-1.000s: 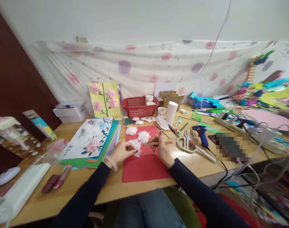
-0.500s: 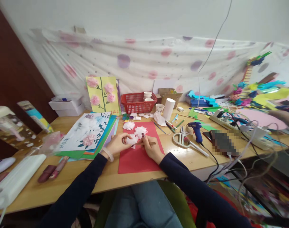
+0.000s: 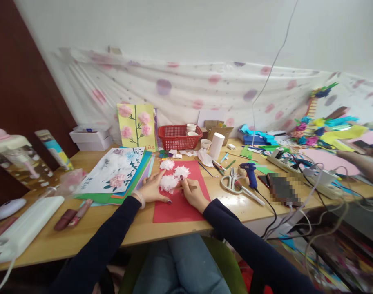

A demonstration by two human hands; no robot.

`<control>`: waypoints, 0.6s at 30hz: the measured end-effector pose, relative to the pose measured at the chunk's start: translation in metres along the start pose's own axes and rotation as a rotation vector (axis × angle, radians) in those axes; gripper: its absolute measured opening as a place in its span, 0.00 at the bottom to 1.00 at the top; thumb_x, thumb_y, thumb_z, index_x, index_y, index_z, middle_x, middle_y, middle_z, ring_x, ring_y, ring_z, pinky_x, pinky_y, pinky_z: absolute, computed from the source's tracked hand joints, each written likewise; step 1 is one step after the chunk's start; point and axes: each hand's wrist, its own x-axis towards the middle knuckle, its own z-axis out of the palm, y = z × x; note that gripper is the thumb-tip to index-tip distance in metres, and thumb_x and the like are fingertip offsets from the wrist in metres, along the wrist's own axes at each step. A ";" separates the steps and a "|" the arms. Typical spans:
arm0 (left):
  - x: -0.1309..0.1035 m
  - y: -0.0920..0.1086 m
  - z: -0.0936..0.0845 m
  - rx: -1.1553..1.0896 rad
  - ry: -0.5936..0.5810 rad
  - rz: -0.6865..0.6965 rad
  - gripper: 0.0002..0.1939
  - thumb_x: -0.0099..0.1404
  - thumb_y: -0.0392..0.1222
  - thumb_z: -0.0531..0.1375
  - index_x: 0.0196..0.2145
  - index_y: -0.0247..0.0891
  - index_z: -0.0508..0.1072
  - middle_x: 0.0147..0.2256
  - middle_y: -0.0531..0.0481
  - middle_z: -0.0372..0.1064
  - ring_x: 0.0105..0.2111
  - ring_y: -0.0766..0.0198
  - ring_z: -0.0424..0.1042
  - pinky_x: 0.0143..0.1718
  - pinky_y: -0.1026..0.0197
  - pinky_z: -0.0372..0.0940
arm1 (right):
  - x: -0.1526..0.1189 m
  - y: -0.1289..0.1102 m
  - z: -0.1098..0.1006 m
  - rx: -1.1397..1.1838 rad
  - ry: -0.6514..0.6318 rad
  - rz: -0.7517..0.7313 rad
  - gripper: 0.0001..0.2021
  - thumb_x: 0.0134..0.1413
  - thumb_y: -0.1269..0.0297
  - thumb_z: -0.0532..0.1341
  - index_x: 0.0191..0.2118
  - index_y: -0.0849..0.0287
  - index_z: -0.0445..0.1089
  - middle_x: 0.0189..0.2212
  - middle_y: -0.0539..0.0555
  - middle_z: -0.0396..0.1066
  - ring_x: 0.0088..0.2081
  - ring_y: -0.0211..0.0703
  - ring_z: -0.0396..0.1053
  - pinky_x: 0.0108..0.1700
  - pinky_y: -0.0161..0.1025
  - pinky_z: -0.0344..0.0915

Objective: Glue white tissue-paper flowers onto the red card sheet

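Three fluffy white paper flowers lie together on a sheet of red paper: one at the back left, another at the right and the nearest at the front. My left hand rests at the sheet's left edge, thumb and fingers apart, beside the front flower, and holds nothing. Between the closed fingers of my right hand is a short brown stick, lying roughly level just right of the front flower. Its exact kind is unclear, and the fingers hide part of it.
To the right lie scissors, a blue glue gun and a power strip with cables. Painted paper tops coloured sheets at left. Behind stand a red basket and paper roll. Another person's arm reaches in at right.
My left hand has drawn back from the front flower, and its fingers have spread apart. My right hand still holds the brown stick near the flowers. The whole view has shifted slightly.
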 end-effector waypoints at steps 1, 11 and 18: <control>0.000 0.000 0.000 0.006 -0.002 -0.006 0.65 0.40 0.58 0.74 0.69 0.39 0.50 0.68 0.28 0.49 0.68 0.33 0.46 0.64 0.35 0.43 | 0.000 -0.001 0.000 -0.011 -0.007 -0.009 0.32 0.65 0.37 0.44 0.25 0.55 0.70 0.19 0.53 0.72 0.20 0.42 0.68 0.27 0.38 0.62; -0.002 0.004 -0.001 0.052 -0.024 -0.037 0.66 0.40 0.60 0.73 0.70 0.39 0.47 0.68 0.30 0.51 0.68 0.35 0.46 0.65 0.36 0.42 | 0.001 -0.009 0.005 -0.203 -0.050 -0.106 0.27 0.70 0.50 0.45 0.28 0.57 0.71 0.21 0.54 0.74 0.23 0.42 0.71 0.31 0.36 0.64; -0.003 0.005 -0.003 0.060 -0.029 -0.026 0.65 0.42 0.59 0.73 0.70 0.38 0.47 0.66 0.29 0.53 0.68 0.36 0.49 0.65 0.37 0.43 | 0.018 -0.022 0.014 -0.358 -0.077 -0.078 0.24 0.72 0.60 0.45 0.29 0.59 0.71 0.23 0.55 0.75 0.25 0.40 0.72 0.31 0.34 0.63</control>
